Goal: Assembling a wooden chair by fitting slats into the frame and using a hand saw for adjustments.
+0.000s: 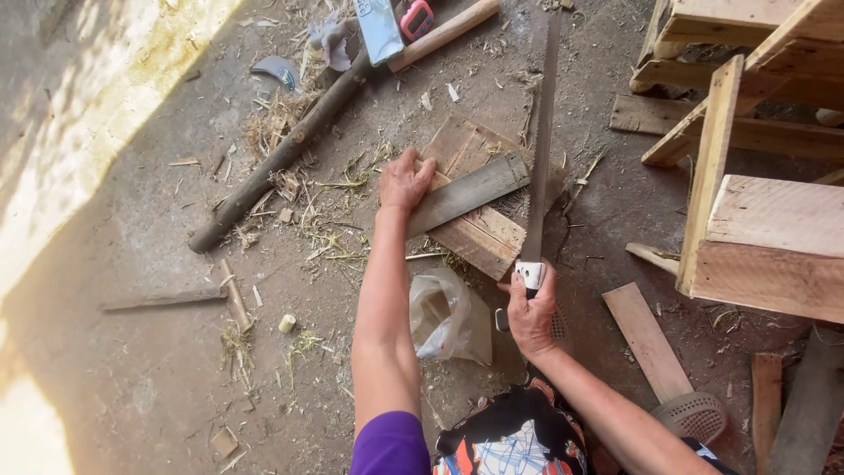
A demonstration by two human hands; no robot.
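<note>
You stood over a bare dirt floor (132, 369) littered with straw and wood chips. Sunlight fell in a bright patch along its left edge while the rest lay in shade. To your right stood a frame of rough wooden planks (756, 220).

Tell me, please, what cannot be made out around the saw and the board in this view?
- Saw: the blade tip is cut off by the top edge of the head view.
- Saw handle: mostly hidden inside the right hand.
- Grey board: its near end is covered by the left hand.
- Plastic bag: contents too crumpled to tell.
</note>
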